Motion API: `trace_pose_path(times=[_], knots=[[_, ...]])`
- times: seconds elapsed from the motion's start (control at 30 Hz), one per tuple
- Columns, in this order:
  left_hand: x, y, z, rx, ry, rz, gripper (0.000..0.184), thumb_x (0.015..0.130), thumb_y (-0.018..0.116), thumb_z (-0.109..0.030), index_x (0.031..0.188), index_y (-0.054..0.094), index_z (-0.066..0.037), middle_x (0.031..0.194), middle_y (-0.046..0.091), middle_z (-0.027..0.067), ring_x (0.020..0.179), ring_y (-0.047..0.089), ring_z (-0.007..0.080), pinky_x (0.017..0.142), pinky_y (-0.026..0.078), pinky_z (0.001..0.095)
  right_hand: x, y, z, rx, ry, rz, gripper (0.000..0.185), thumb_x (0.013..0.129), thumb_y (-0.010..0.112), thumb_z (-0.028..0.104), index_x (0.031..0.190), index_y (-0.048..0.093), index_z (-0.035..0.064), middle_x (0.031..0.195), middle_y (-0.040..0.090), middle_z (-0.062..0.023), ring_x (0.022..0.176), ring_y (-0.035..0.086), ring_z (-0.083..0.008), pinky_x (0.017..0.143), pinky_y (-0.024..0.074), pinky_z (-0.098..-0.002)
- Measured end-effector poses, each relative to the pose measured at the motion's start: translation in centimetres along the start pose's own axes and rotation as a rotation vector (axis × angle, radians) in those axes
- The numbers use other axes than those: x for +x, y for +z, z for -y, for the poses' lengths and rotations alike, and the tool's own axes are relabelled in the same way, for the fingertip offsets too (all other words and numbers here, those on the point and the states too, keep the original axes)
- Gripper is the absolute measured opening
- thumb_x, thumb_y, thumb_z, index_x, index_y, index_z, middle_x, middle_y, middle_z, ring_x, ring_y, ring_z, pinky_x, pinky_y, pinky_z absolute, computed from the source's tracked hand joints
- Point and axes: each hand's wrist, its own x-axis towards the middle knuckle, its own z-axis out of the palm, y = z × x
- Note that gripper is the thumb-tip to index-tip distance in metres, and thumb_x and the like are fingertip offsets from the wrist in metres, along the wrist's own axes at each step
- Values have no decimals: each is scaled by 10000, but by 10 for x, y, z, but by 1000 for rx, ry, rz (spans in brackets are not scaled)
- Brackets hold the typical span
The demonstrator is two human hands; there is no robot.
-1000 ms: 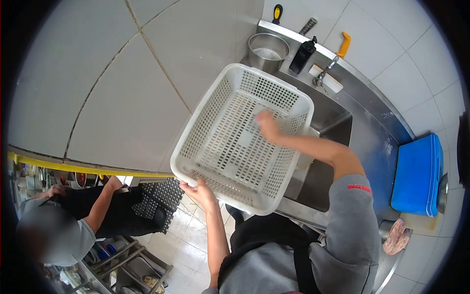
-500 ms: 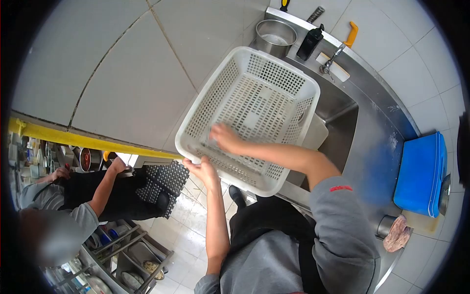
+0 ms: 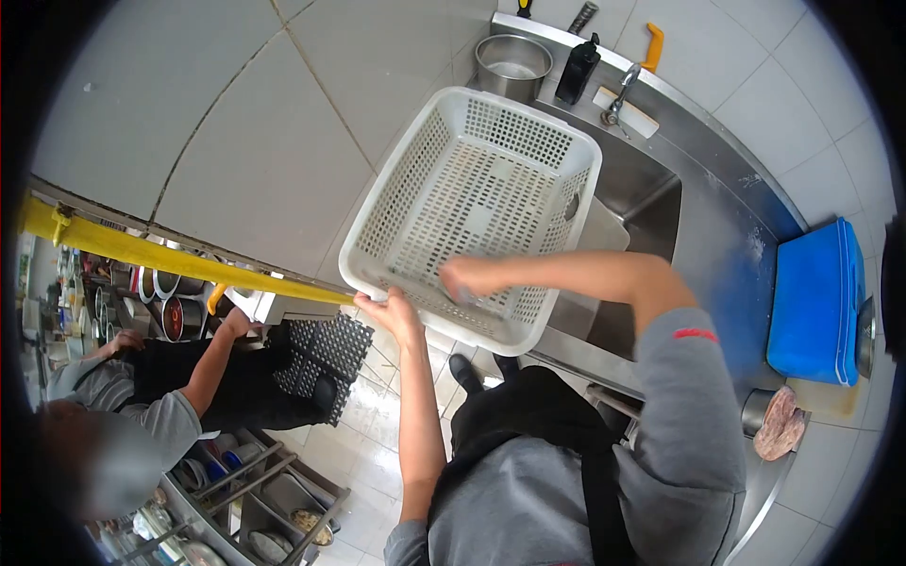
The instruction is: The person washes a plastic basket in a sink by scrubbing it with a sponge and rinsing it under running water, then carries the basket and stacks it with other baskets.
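A white perforated plastic basket is tilted over the edge of a steel sink, its open side facing me. My left hand grips its near left corner by the rim. Inside the basket, close to the near wall, is my right hand. Its fingers are bent together and slightly blurred. Something pale may be under them, but I cannot make it out.
Behind the basket stand a steel pot, a black pump bottle and a tap. A blue box sits on the right counter. Leftward, beyond a yellow-edged wall, another person works beside a rack.
My right hand has moved rightward and slightly down inside the basket. My left hand keeps its hold on the rim. The view has shifted a little.
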Motion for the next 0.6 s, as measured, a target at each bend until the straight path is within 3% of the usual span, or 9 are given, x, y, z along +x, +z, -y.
trace_pose_path(times=[0.07, 0.13, 0.2, 0.27, 0.3, 0.4, 0.47, 0.53, 0.6], knots=[[0, -2, 2, 36, 19, -7, 463, 692, 434, 78, 1127, 297, 2, 1067, 395, 158, 949, 450, 206, 862, 372, 297, -42, -26, 16, -33, -201, 212, 119, 576, 592, -18, 622, 586, 92, 779, 556, -81, 825, 533, -261, 724, 444, -362], [-3, -3, -1, 85, 32, -3, 476, 692, 451, 74, 1135, 292, 2, 1097, 367, 173, 1000, 422, 226, 892, 351, 309, -62, -61, -10, -297, 80, 342, 149, 571, 601, -30, 657, 584, 91, 813, 548, -86, 860, 532, -257, 716, 444, -357], [-1, -4, -1, 120, 113, -6, 502, 689, 473, 69, 1150, 284, 4, 1121, 342, 184, 1050, 388, 248, 930, 320, 327, -79, -105, -12, -256, 294, -108, 163, 590, 611, -28, 709, 583, 80, 831, 538, -90, 887, 528, -269, 750, 446, -349], [0, -6, 5, 138, 250, -30, 543, 683, 501, 63, 1173, 273, 6, 1139, 319, 194, 1100, 349, 275, 975, 281, 352, -94, -140, 17, -232, 302, -841, 202, 625, 600, -40, 782, 584, 86, 841, 524, -82, 892, 529, -257, 785, 438, -330], [-7, -3, -10, 273, 390, -38, 682, 647, 556, 63, 1252, 244, 18, 1266, 260, 245, 1230, 256, 348, 1044, 200, 427, -110, -146, 28, -140, 416, -1086, 219, 647, 589, -40, 830, 580, 80, 864, 526, -77, 905, 529, -244, 802, 435, -322], [-25, 10, -55, 860, 724, -111, 800, 627, 591, 48, 1330, 210, 13, 1391, 139, 270, 1310, 145, 411, 1060, 133, 517, -176, -116, 8, 145, 669, -1816, 224, 715, 586, 14, 931, 553, 64, 965, 526, -73, 951, 524, -214, 827, 435, -331], [-21, 7, -57, 1067, 823, 73, 792, 634, 625, 4, 1343, 273, -15, 1441, 54, 263, 1340, 55, 424, 1050, 102, 564, -207, -76, -6, 1050, 802, -1953, 292, 757, 603, 113, 1027, 506, 60, 1041, 512, -89, 991, 511, -230, 840, 440, -367], [-18, 17, -64, 1350, 881, 215, 758, 654, 647, -40, 1332, 307, -20, 1446, 61, 251, 1338, 62, 424, 1047, 107, 566, -194, -46, 0, 1575, 574, -1662, 392, 785, 603, 195, 1124, 433, 96, 1096, 489, -89, 1004, 503, -234, 836, 442, -381], [-18, 49, -64, 1348, 744, 443, 656, 763, 638, -274, 1294, 379, 13, 1410, 206, 264, 1318, 168, 409, 1038, 178, 545, -159, -45, 31, 1423, 685, -1790, 475, 796, 605, 232, 1185, 357, 119, 1114, 485, -76, 996, 510, -222, 835, 448, -380]])
